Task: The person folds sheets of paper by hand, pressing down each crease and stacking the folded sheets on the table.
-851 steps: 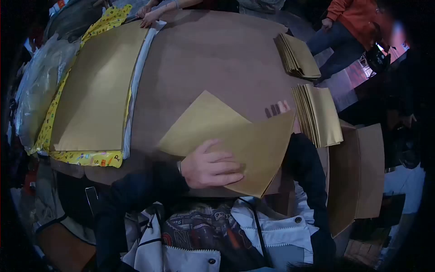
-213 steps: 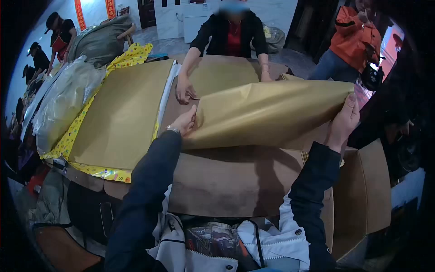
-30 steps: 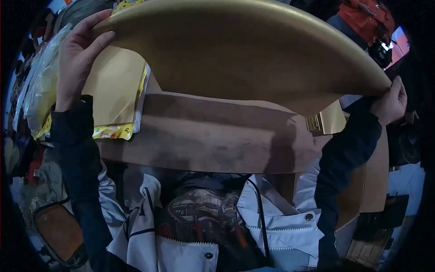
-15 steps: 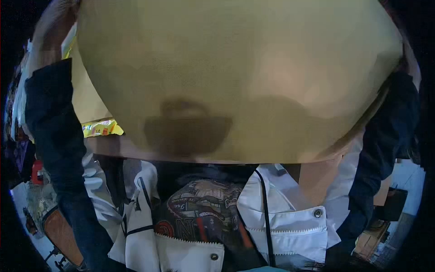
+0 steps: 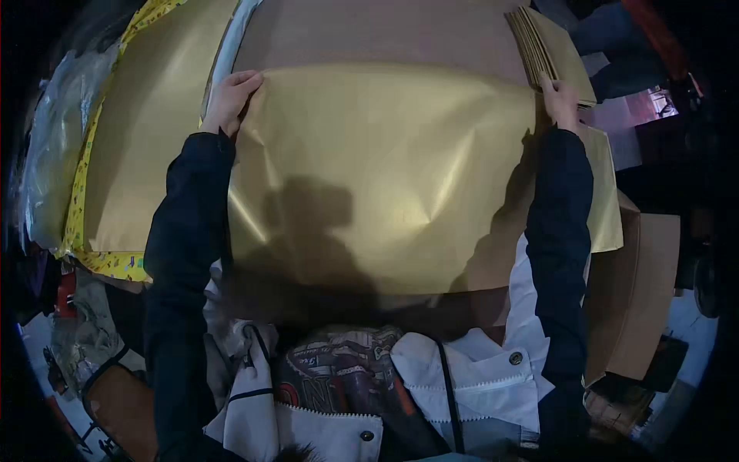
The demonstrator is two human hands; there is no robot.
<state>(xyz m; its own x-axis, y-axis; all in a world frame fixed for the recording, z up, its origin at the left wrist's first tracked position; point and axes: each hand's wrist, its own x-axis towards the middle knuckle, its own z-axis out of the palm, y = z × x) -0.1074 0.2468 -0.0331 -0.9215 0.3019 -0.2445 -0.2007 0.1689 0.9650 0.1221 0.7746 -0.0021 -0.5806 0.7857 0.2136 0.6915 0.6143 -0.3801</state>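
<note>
A large sheet of gold paper (image 5: 369,146) spreads in front of me over the brown tabletop (image 5: 385,35), with soft creases near its left side and right of its middle. My left hand (image 5: 235,96) pinches its far left corner, fingers closed over the edge. At the far right corner my right hand (image 5: 560,102) grips the sheet, thumb or finger pointing away from me. Just beyond that hand lies a stack of folded gold paper (image 5: 550,50). The sheet's near edge curves above my lap, and my shadow falls across it.
On the left, a pile of flat gold sheets (image 5: 154,131) rests on yellow patterned wrapping (image 5: 115,266), beside clear plastic (image 5: 58,146). More gold paper (image 5: 604,189) hangs at the right edge, above an open cardboard box (image 5: 639,292). A brown-seated chair (image 5: 119,408) stands lower left.
The gold sheet, held up close and filling the upper view before, has come down onto the table. Both hands moved inward and are now fully visible, along with the tabletop and folded stack.
</note>
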